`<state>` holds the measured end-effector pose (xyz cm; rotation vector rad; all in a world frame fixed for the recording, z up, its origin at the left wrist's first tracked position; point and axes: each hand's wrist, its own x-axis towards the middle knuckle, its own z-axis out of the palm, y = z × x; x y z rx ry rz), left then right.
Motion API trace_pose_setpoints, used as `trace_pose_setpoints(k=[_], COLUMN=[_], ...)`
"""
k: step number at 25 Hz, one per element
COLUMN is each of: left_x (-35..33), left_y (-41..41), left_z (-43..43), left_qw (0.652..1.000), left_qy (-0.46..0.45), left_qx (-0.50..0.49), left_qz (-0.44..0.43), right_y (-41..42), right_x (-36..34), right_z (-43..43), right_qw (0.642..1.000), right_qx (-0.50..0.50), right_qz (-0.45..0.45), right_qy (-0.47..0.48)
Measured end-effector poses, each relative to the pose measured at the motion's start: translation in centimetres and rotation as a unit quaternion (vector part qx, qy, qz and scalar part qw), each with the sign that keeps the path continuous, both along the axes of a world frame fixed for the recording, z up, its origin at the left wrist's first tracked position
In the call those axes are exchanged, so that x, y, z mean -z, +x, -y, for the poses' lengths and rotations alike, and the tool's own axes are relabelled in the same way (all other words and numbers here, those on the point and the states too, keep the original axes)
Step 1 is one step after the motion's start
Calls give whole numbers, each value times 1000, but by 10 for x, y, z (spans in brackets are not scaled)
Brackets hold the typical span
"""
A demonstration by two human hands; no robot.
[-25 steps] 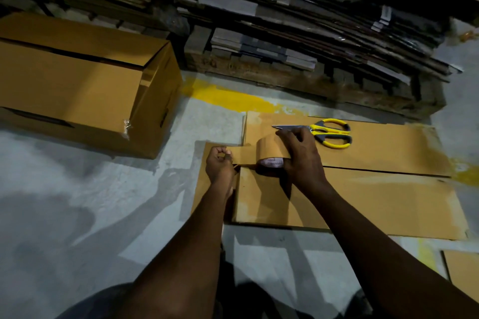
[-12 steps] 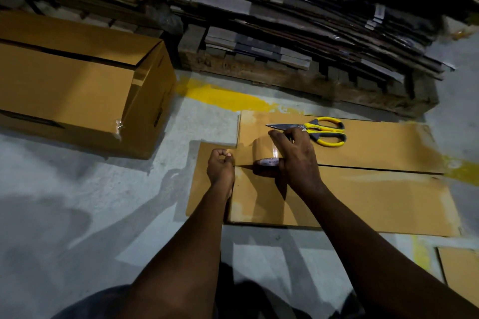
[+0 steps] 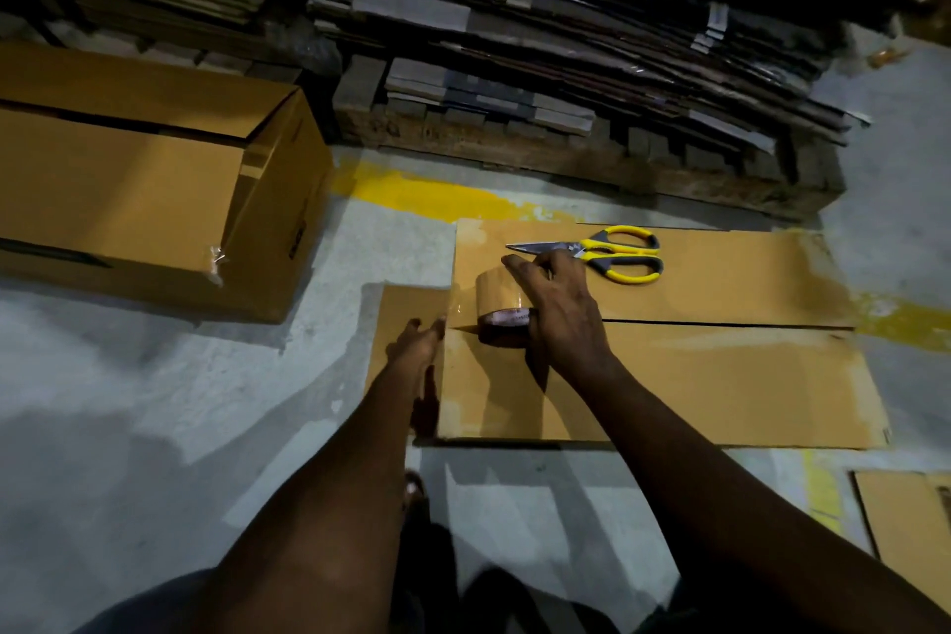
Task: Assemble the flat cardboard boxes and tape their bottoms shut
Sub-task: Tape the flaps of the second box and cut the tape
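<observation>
The head view shows the right hand (image 3: 561,319) grasping the tape roll (image 3: 502,304), which stands on the seam near the left end of the box bottom (image 3: 720,376). The left hand (image 3: 419,342) has its fingers stretched out and lies flat at the left edge of the box, where the tape begins; it grips nothing. The box stands on the floor with its two bottom flaps closed, and the seam between them runs from left to right. A pair of scissors (image 3: 612,252) with yellow handles lies on the far flap, just behind the right hand.

I think the tape can go wrong in two ways. If the left hand lifts too early, the start of the tape may peel off. If the roll leaves the line of the seam, the strip will cover only one flap.

I count one tape roll, one pair of scissors, one box under the hands, and one finished box (image 3: 154,180) lying at the left.
</observation>
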<state>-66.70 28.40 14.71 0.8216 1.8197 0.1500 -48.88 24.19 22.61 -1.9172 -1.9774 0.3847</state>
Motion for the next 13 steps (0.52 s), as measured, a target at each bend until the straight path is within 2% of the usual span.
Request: trace_pose_setpoints(k=[1, 2, 4, 6, 7, 9, 11, 13], left_x=[-1, -5, -26, -40, -40, -33, -25, -19], left_y=[0, 3, 14, 23, 24, 21, 16, 17], left_z=[6, 13, 29, 42, 47, 56, 61, 62], left_qw=[999, 991, 956, 945, 952, 954, 908, 862], left_qy=[46, 131, 284, 305, 287, 269, 316, 353], left_qx=[-8, -28, -67, -83, -47, 124, 270, 332], left_qz=[-10, -22, -7, 84, 96, 35, -53, -146], right_y=[0, 0, 1, 3, 4, 6, 10, 14], right_x=[0, 1, 2, 5, 7, 13, 17, 15], right_z=[-1, 0, 0, 0, 0, 1, 1, -1], right_qw=[1000, 1000, 999, 994, 989, 986, 986, 984], right_qx=[0, -2, 1, 26, 45, 65, 52, 32], right_qz=[-10, -18, -37, -105, -137, -151, -151, -163], right_qy=[-15, -25, -16, -14, -19, -28, -46, -64])
